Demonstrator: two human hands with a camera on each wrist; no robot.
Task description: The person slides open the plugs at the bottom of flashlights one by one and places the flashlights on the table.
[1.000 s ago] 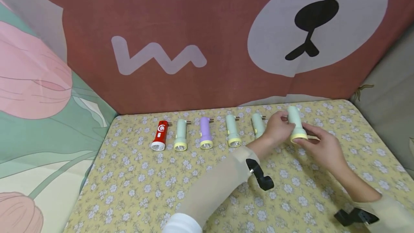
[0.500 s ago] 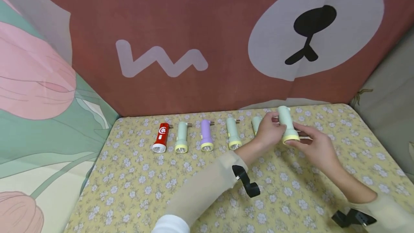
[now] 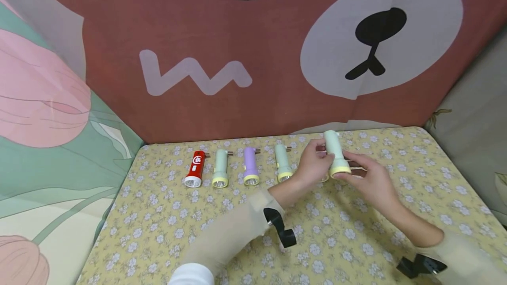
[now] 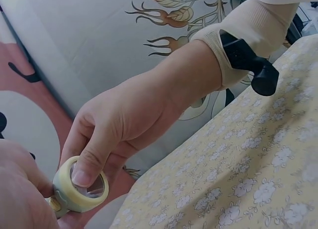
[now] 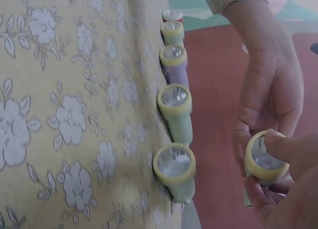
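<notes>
A pale green flashlight [image 3: 334,149] with a yellow rim is held above the table between both hands, lens end down. My left hand [image 3: 310,166] grips its body from the left. My right hand [image 3: 370,181] holds the lens end, and in the left wrist view its thumb lies over the clear lens [image 4: 94,189]. Below, a row lies on the cloth: a red flashlight [image 3: 196,168], a green flashlight [image 3: 220,168], a purple flashlight [image 3: 250,164] and another green flashlight [image 3: 282,162]. One more green flashlight [image 5: 176,172] is mostly hidden behind my left hand in the head view.
A yellow floral cloth [image 3: 158,223] covers the table. Behind its back edge hangs a brown bear-print curtain [image 3: 269,100], with a tulip-print curtain [image 3: 47,122] at left and a grey one [image 3: 475,118] at right. Both wrists wear black camera mounts.
Both hands have moved left with the green flashlight, which stays held between them. My left hand now covers most of the nearest green flashlight in the row.
</notes>
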